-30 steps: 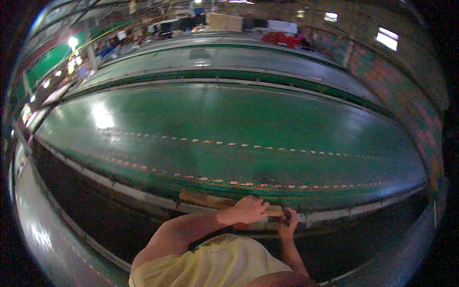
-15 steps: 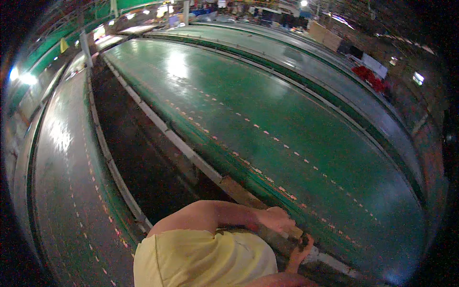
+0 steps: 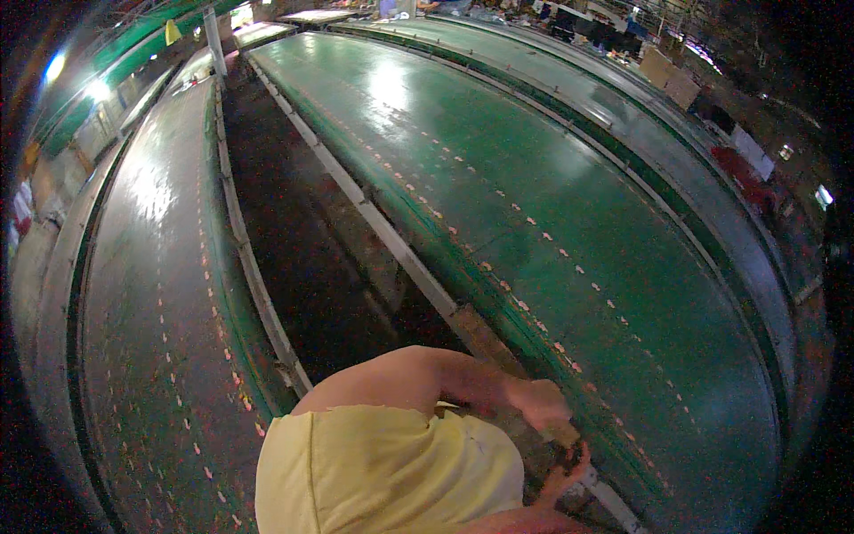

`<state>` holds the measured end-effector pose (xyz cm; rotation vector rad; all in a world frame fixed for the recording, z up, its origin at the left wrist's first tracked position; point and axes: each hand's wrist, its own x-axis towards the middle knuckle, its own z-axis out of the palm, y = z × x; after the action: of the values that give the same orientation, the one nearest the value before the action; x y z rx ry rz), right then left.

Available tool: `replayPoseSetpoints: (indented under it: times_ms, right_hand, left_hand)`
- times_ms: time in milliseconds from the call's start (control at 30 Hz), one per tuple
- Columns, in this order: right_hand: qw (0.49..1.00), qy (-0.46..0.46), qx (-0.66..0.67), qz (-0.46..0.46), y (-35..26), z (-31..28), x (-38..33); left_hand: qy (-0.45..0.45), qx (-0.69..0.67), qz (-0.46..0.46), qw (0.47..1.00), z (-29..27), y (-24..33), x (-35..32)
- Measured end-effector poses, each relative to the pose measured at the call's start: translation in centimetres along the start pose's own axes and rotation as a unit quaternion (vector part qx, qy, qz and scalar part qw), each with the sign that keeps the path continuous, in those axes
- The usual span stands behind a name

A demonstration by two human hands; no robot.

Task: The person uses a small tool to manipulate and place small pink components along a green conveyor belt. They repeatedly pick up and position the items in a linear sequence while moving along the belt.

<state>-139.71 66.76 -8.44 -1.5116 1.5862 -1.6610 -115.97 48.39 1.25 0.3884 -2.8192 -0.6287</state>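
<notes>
Head view looks down over a yellow sleeve (image 3: 382,472) and a bent bare arm that crosses from the near left toward the near right, where both hands work at the edge of a long green table (image 3: 569,205). Left hand (image 3: 541,405) lies curled, knuckles up, over a flat brownish wooden piece (image 3: 562,433) that rests on the pale rail (image 3: 391,245) edging the table's near side; the fingers are drawn together over that piece, but whether they truly pinch it or only press on it cannot be told. Right hand (image 3: 567,470) sits just nearer and lower, fingers half bent and slightly apart, touching the rail just below the wooden piece; something small and dark lies between its fingertips, too dim to identify, so its grip cannot be told either. The two hands are just beside each other, almost touching. Rows of small pale tabs (image 3: 534,233) run in lines along the glossy green surface, away to the far end. Left of the rail a dark aisle (image 3: 302,267) runs between this table and a second long table (image 3: 151,294) on the left, which bears the same dotted rows. Further right, another long green table (image 3: 640,116) runs alongside. At the far end stand stacked boxes (image 3: 667,76) and clutter, blurred, under bright lamps (image 3: 96,89) at the far left.
</notes>
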Motion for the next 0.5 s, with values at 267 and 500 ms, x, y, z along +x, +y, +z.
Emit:
replayPoseSetpoints:
  times_ms: [267,500]
  right_hand:
    - [1.0,-0.004,0.02,0.017,-2.1,1.0,1.6]
    - [0.996,0.074,-0.048,0.0,-2.7,2.6,0.0]
  left_hand:
    - [-0.087,-0.037,0.018,0.995,3.9,1.6,6.8]
    - [-0.105,-0.035,-0.009,0.994,1.3,2.4,5.5]
